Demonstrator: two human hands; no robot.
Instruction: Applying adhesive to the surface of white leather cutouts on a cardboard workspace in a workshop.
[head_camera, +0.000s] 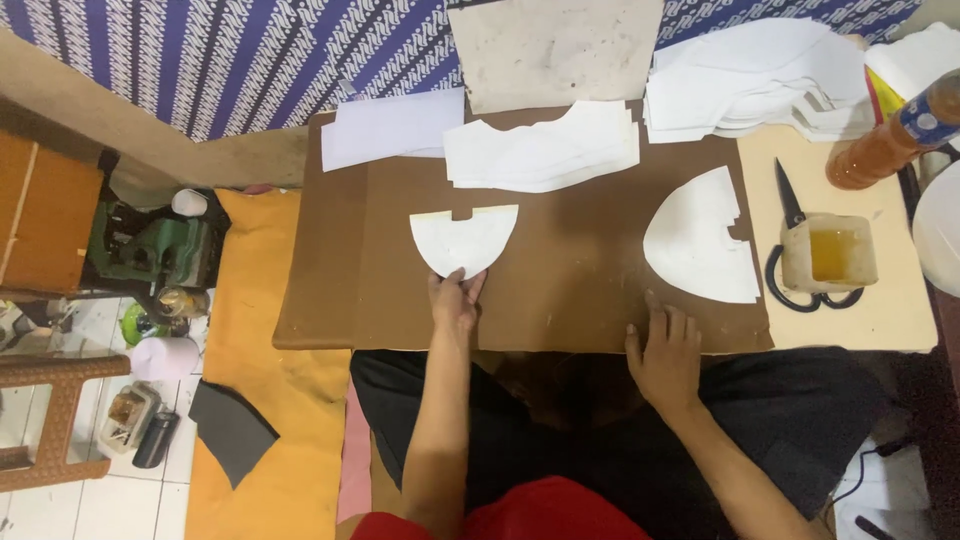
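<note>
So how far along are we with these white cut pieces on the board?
Done: cut white pieces sit stacked at the board's far edge and far right. In hand: the left hand touches a single half-round piece; the right hand rests flat near a second stack. Left: that stack looks untouched; the glue pot and scissors lie idle.

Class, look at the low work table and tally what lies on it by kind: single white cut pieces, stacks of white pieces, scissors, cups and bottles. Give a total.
Single white cut pieces: 2, one at the left hand, one beyond the right hand
White stacks: 3
Scissors: 1
Cups: 1
Bottles: 1
Total: 8
</note>
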